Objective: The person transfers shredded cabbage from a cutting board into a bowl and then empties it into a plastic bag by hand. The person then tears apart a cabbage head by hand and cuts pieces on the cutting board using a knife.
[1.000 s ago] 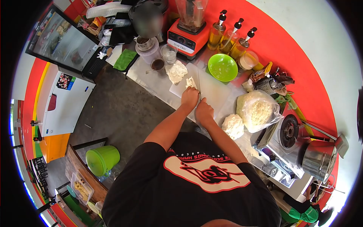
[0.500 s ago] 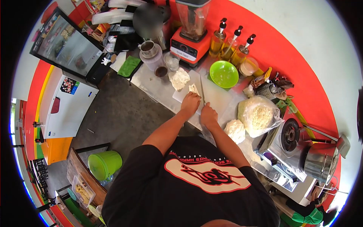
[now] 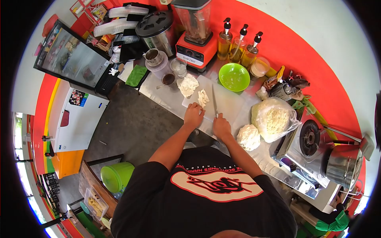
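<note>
On the white cutting board (image 3: 228,101) lie a few white strips (image 3: 203,98), with a heap of white pieces (image 3: 187,85) beyond them at the board's left corner. My left hand (image 3: 194,114) rests at the board's near edge, just below the strips, its fingers bent; whether anything small is under them cannot be made out. My right hand (image 3: 221,125) is closed round the handle of a knife (image 3: 214,100), whose blade points away from me over the board, to the right of the strips. A second white heap (image 3: 249,137) sits to the right of my right hand.
Behind the board are a green bowl (image 3: 234,77), a red blender (image 3: 196,50) and pump bottles (image 3: 237,47). A glass (image 3: 178,68) and a dark cup (image 3: 168,79) stand left. Rightward lie a filled plastic bag (image 3: 275,119) and a stove (image 3: 308,139). A person (image 3: 335,221) is at lower right.
My left hand has drawn back from the strips toward the board's near edge. The knife has come away to the right of the strips, still in my right hand. The view has shifted slightly.
</note>
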Demonstrator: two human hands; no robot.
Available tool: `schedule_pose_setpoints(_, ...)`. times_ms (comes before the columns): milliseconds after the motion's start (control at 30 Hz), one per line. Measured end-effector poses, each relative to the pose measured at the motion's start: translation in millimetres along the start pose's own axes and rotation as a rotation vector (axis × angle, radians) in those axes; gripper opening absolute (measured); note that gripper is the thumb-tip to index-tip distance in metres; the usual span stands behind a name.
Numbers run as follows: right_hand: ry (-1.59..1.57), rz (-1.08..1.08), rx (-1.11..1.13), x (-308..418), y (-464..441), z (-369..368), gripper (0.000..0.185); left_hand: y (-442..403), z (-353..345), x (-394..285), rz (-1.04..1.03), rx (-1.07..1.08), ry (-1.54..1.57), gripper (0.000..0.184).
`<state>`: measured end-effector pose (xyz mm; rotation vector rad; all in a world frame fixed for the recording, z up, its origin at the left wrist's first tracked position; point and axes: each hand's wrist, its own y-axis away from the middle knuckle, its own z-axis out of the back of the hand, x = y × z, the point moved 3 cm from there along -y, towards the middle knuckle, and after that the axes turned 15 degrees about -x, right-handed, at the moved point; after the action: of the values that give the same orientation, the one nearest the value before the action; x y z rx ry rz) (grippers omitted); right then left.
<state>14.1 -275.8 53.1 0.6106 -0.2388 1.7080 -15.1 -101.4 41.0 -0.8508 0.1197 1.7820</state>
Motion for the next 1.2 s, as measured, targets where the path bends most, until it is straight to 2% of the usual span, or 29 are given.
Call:
schedule_pose_setpoints(67,-0.029,-0.041,-0.029,-8,-5,1,0.036,1,-1,-6,0.012,0.001,0.0,0.016)
schedule_pose_setpoints(133,-0.055,-0.084,-0.058,-14,-6,4,0.036,-2,3,-11,0.047,-0.178,-0.003,0.017)
schedule_pose_setpoints(200,-0.075,0.045,-0.036,-15,-5,6,0.035,-5,0,-13,0.017,-0.149,-0.019,0.016)
schedule_pose_setpoints(267,-0.086,0.045,-0.025,-15,1,8,0.034,-6,-2,-11,-0.018,-0.126,-0.03,0.016)
schedule_pose_setpoints(333,-0.07,0.067,-0.023,-24,0,7,0.033,-2,-12,-9,0.063,-0.016,-0.054,0.017)
schedule_pose_setpoints(567,-0.212,0.097,-0.107,-45,4,15,0.032,35,-43,-36,0.153,-0.078,0.089,0.017)
schedule_pose_setpoints(667,-0.203,0.098,-0.127,-48,6,21,0.031,31,-42,-57,0.056,-0.127,0.214,0.017)
schedule_pose_setpoints(767,-0.135,0.113,-0.139,-47,9,25,0.032,23,-29,-65,0.031,-0.174,0.104,0.021)
schedule_pose_setpoints(833,-0.084,0.115,-0.131,-44,14,27,0.032,17,-27,-63,-0.216,-0.18,0.077,0.025)
schedule_pose_setpoints(867,-0.061,0.112,-0.127,-42,15,28,0.033,13,-30,-57,-0.261,-0.097,0.092,0.025)
schedule_pose_setpoints(1100,0.05,0.092,-0.092,-34,20,30,0.033,-9,-33,-42,-0.271,-0.017,-0.05,0.023)
schedule_pose_setpoints(1200,0.122,0.122,-0.069,-28,21,33,0.03,-18,-36,-40,-0.344,0.032,-0.097,0.023)
